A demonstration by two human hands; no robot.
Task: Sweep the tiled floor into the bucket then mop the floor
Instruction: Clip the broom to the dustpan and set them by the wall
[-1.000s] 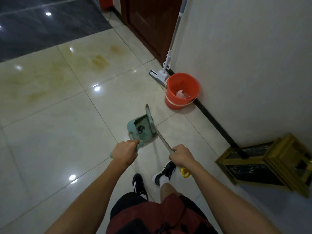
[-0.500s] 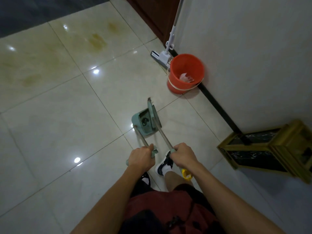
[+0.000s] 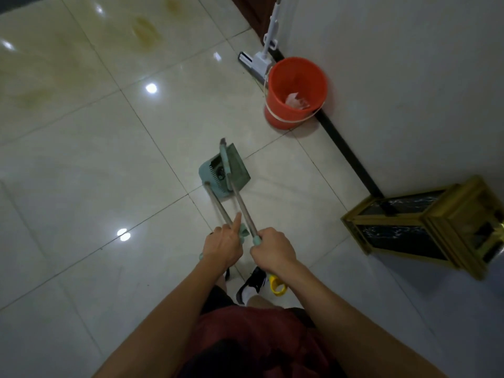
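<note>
My left hand (image 3: 223,246) grips the long handle of a green dustpan (image 3: 211,175), index finger stretched along the shaft. My right hand (image 3: 272,249) is closed on the handle of a green broom (image 3: 236,166), whose head sits against the dustpan on the pale tiled floor (image 3: 109,173). An orange bucket (image 3: 296,91) with a crumpled white scrap inside stands by the wall, ahead and to the right of the dustpan. A white mop (image 3: 259,60) leans on the wall just behind the bucket.
A gold-framed dark box (image 3: 425,225) lies on its side against the wall at right. Yellowish stains (image 3: 144,31) mark the tiles at the far left. A black skirting strip (image 3: 346,154) runs along the white wall. My feet are just below my hands.
The dustpan has come down from a raised tilt to the floor. Both hands have moved closer together, and the view has shifted toward the bucket.
</note>
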